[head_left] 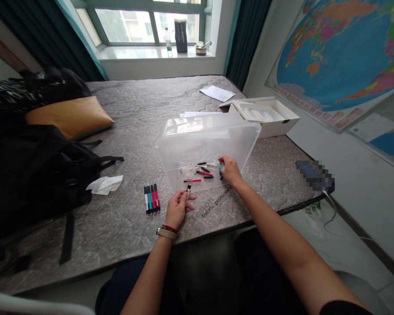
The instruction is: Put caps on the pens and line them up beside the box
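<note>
A clear plastic bin (203,144) lies on its side on the mattress, its opening toward me. Inside it are scattered pen parts: a red barrel (193,180), another red barrel (204,173), black pieces, slim refills and small metal tips. My left hand (177,208), just in front of the bin, is closed around a white pen barrel (188,194) with a black end. At the bin's right side my right hand (230,169) pinches a blue pen barrel (220,169), partly hidden by the fingers. Several assembled pens (152,198) in white, teal and red lie side by side left of my left hand.
An open white box (276,124) stands behind the bin at right, near a sheet of paper (217,93). Black bags (36,175), a yellow cushion-like item (68,116) and a crumpled tissue (105,185) lie at left. A blurred dark device (315,176) with a cable rests at right.
</note>
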`<state>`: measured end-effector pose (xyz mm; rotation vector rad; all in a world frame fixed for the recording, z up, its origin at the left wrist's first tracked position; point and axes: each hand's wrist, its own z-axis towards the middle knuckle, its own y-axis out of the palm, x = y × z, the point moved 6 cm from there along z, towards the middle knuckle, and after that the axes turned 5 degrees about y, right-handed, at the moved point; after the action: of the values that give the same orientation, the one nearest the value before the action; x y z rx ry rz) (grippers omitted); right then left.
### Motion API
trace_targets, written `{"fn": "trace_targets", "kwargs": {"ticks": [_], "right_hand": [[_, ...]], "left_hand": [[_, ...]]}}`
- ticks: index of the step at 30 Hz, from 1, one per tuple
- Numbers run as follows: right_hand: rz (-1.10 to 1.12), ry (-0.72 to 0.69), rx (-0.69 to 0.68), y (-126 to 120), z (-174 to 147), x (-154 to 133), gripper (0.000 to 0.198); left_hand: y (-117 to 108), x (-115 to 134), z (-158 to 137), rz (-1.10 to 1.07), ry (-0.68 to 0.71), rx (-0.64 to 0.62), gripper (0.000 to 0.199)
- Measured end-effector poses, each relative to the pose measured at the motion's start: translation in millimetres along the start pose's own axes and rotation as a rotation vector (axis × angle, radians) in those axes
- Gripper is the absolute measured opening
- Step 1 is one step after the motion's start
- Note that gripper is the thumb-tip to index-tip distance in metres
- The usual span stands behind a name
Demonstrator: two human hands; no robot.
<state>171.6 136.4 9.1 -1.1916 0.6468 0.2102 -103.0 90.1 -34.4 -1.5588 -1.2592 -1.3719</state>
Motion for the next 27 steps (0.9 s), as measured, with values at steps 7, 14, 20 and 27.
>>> {"fn": "trace_targets", "kwargs": {"ticks": [7, 14, 20, 27], "right_hand": [[-0.015, -0.008, -0.029, 8.9, -0.4, 2.5, 0.028], [-0.027, -0.024, -0.046, 12.7, -1.1, 0.8, 0.029], [-0.055, -0.05, -0.074, 13.2, -6.7, -14.2, 0.026], [-0.059, -0.167, -0.155, 22.0, -22.0, -49.7, 0.017]], "left_hand": [[0.2, -1.9, 0.7, 0.006, 0.013, -0.005, 0.047], [1.0, 4.2, -0.3, 0.019, 0.021, -0.006, 0.045], [0.0, 5.5, -0.7, 0.026, 0.026, -0.001, 0.046], [0.8, 3.9, 0.5, 0.044, 0.043, -0.008, 0.044]]}}
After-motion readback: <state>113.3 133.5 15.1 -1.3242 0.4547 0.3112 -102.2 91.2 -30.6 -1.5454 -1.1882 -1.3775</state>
